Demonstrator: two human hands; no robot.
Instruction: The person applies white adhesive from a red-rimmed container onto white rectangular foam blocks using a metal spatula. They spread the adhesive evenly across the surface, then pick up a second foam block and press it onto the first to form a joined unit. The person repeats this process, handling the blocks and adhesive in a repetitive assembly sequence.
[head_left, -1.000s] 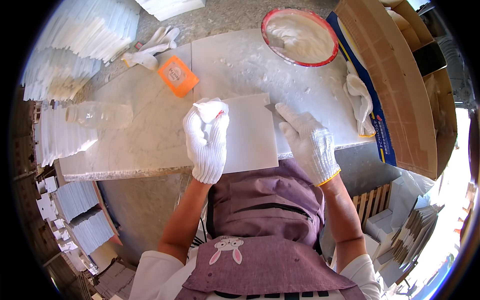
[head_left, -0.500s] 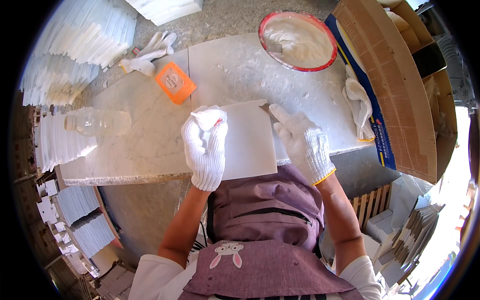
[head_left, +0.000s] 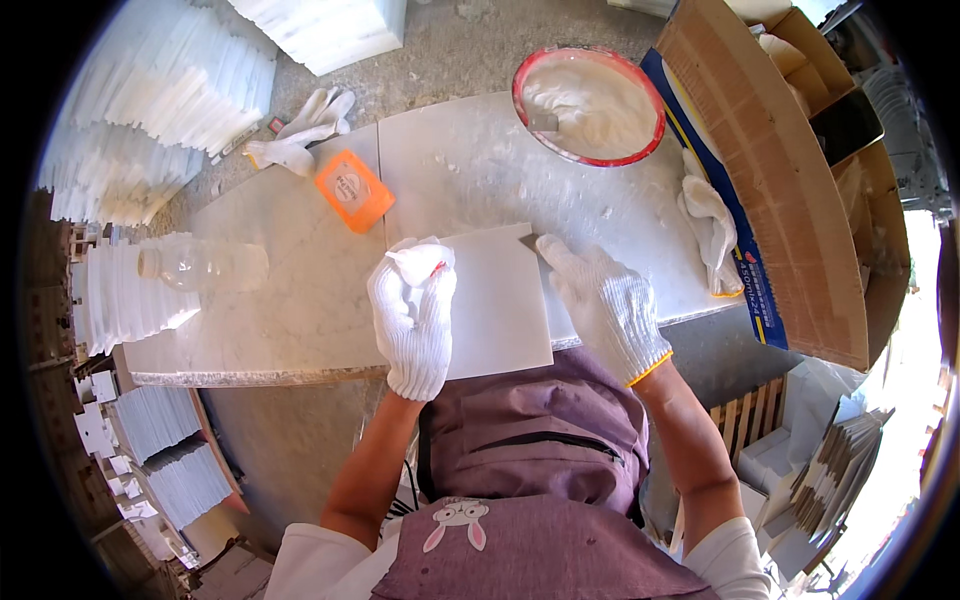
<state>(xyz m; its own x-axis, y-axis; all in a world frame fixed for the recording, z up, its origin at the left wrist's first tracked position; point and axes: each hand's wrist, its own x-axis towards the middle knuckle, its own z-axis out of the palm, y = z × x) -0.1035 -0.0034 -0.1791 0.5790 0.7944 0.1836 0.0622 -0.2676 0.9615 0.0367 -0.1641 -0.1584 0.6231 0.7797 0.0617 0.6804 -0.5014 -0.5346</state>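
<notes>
A white square tile [head_left: 495, 300] lies at the table's front edge, directly before me. My left hand [head_left: 412, 325], in a white knit glove, is over the tile's left side. Its fingers are closed on a crumpled white wad [head_left: 415, 263] with a small red spot. My right hand [head_left: 602, 293], gloved with a yellow cuff edge, is at the tile's right edge. It grips a small grey metal blade [head_left: 529, 241], whose tip meets the tile's far right corner. The rest of the blade is hidden by the glove.
A red-rimmed bowl [head_left: 590, 105] of white paste stands at the far right, beside a cardboard box [head_left: 765, 180]. One white glove [head_left: 710, 225] lies by the box. An orange packet [head_left: 354, 191], more gloves [head_left: 300, 132], a clear bottle [head_left: 205, 267] and tile stacks [head_left: 170, 80] are leftward.
The whole view has shifted, so the bowl and table sit lower in the picture. Both hands keep nearly the same place and grip on the tile.
</notes>
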